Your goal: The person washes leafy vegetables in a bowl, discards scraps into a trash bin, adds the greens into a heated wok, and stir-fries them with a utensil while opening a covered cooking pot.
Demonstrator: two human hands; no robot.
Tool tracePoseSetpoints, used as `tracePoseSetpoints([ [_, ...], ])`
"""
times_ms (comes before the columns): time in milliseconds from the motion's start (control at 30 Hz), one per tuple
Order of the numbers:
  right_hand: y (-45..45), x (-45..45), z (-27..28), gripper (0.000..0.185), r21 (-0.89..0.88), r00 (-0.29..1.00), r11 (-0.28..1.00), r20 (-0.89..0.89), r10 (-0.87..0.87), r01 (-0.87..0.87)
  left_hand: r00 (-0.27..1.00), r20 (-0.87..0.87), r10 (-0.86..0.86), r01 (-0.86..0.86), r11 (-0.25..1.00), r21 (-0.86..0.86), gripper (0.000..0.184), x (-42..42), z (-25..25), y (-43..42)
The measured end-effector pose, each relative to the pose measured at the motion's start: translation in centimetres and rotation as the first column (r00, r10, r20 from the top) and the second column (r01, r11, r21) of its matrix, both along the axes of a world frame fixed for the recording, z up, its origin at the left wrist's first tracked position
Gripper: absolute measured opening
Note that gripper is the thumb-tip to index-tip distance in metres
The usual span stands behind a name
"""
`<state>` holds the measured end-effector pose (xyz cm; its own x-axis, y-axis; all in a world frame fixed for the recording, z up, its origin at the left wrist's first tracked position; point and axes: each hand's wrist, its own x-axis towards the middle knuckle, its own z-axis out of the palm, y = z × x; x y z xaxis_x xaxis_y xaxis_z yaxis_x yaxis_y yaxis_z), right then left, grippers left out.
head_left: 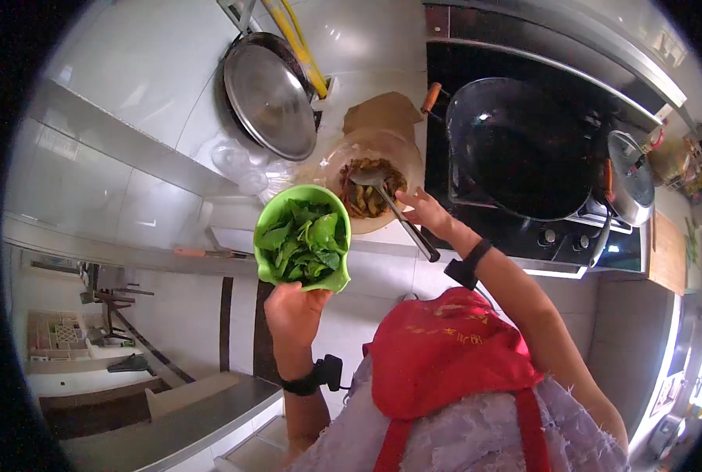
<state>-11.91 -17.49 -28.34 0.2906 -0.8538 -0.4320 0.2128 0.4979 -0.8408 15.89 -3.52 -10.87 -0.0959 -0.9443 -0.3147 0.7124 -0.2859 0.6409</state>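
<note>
Left fingers: the near edge of the green bowl is gripped by the left hand; the fingers are closed on it, though those beneath are hidden by the bowl
Right fingers: the fingers of the right hand are held apart, with the spoon's handle just beside them; whether it is touched cannot be told
Green bowl: it is held up left of the large bowl and tilted towards the camera, so that its inside is shown
Leaves: the green bowl is well filled with loose green leaves
Spoon: the head of the metal spoon is rested in the food, and its dark handle is pointed down and right, out past the rim
Food: brown and yellowish pieces are gathered in the middle of the large bowl
Wrists: a black band is worn on the left, and a second black strap on the right
Apron: a red apron is worn over a pale top
Counter: a brown sheet is placed behind the large bowl; a round metal lid is stood at the back left
Stove: a black wok is set on the stove, with a glass lid placed to its right
</note>
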Motion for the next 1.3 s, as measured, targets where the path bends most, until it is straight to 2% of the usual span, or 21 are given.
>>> tracePoseSetpoints([
  [100,-1.1,2.0,-0.4,0.072,-0.007,0.984,1.0,0.175,0.015,-0.014,0.99,0.133,0.039,-0.039,0.999,0.0,0.056,2.0,-0.5,1.1],
  [133,-2.2,3.1,-1.0,0.075,0.067,0.986,0.998,0.164,-0.02,0.01,0.981,0.189,0.049,-0.047,0.999,-0.011,0.056,2.2,-0.7,1.2],
  [233,-2.2,4.0,-0.4,0.081,-0.003,0.965,0.999,0.262,-0.03,0.032,0.994,0.043,0.103,-0.105,0.994,0.036,0.055,2.8,-0.3,1.7],
  [267,-2.1,3.3,-0.8,0.084,-0.097,0.952,0.995,0.304,0.043,-0.014,0.995,0.031,0.097,-0.097,0.995,0.031,0.054,2.7,-0.1,1.7],
  [300,-2.6,1.9,-4.6,0.084,-0.242,0.89,0.968,0.426,0.162,-0.06,0.996,0.018,0.091,-0.092,0.995,0.026,0.054,2.5,0.1,1.5],
  [367,-1.1,1.3,-2.3,0.077,-0.183,0.995,0.983,0.095,0.008,0.009,0.997,0.055,0.059,-0.06,0.998,0.018,0.053,2.9,-0.7,1.1],
  [400,-1.1,1.2,-1.8,0.071,-0.175,0.989,0.984,-0.134,-0.065,0.041,0.994,0.107,0.028,-0.03,0.999,0.012,0.053,3.2,-1.7,0.7],
  [467,-1.7,0.8,-0.6,0.061,-0.197,0.807,0.975,-0.556,-0.201,0.107,0.981,0.19,-0.044,0.054,0.997,-0.048,0.052,3.1,-2.9,0.1],
  [500,0.0,0.9,3.2,0.055,-0.427,0.789,0.898,-0.516,-0.335,0.102,0.972,0.222,-0.078,0.102,0.99,-0.1,0.052,2.2,-2.7,-0.4],
  [533,2.7,1.0,9.0,0.048,-0.632,0.769,0.77,-0.447,-0.457,0.091,0.981,0.158,-0.109,0.122,0.99,-0.074,0.052,1.0,-2.3,-1.2],
  [567,4.3,0.8,13.4,0.049,-0.688,0.847,0.721,-0.33,-0.416,0.085,0.986,0.091,-0.142,0.147,0.988,-0.048,0.052,0.1,-2.0,-1.9],
  [600,5.4,0.5,16.4,0.052,-0.742,0.875,0.67,-0.3,-0.379,0.036,0.981,0.024,-0.193,0.194,0.981,-0.03,0.053,-0.8,-1.9,-2.8],
  [633,6.8,0.2,19.7,0.058,-0.781,0.898,0.623,-0.306,-0.316,-0.047,0.967,0.042,-0.249,0.251,0.968,-0.031,0.054,-1.8,-2.1,-3.6],
  [700,8.1,-0.9,23.2,0.074,-0.805,0.811,0.493,-0.509,-0.288,-0.329,0.928,0.08,-0.365,0.368,0.929,-0.032,0.056,-4.1,-2.8,-4.8],
  [767,9.0,-2.0,24.2,0.079,-0.697,0.712,0.549,-0.66,-0.24,-0.461,0.902,0.085,-0.423,0.426,0.905,-0.014,0.068,-7.2,-2.8,-5.6],
  [867,9.0,-4.3,22.5,0.085,-0.553,0.468,0.552,-0.83,-0.301,-0.624,0.866,0.158,-0.475,0.481,0.877,-0.002,0.077,-11.9,-2.1,-6.1],
  [1000,10.3,-6.4,22.1,0.095,-0.31,0.341,0.735,-0.933,-0.115,-0.603,0.745,-0.085,-0.662,0.666,0.73,0.153,0.076,-15.5,-3.7,-6.0],
  [1100,11.1,-7.2,20.6,0.095,-0.273,0.317,0.774,-0.943,-0.099,-0.571,0.715,0.012,-0.699,0.69,0.709,0.142,0.077,-16.9,-2.5,-5.3],
  [1133,11.4,-7.2,19.6,0.092,-0.367,0.247,0.729,-0.93,-0.272,-0.578,0.676,-0.03,-0.737,0.733,0.666,0.141,0.075,-17.0,-3.0,-5.7],
  [1233,11.5,-7.5,18.7,0.088,-0.19,0.196,0.849,-0.975,-0.104,-0.493,0.643,0.013,-0.766,0.759,0.639,0.126,0.073,-17.7,-2.7,-5.4],
  [1300,12.0,-7.7,17.6,0.073,-0.333,0.241,0.835,-0.938,-0.248,-0.438,0.628,0.047,-0.777,0.767,0.628,0.129,0.066,-18.1,-3.0,-5.4],
])
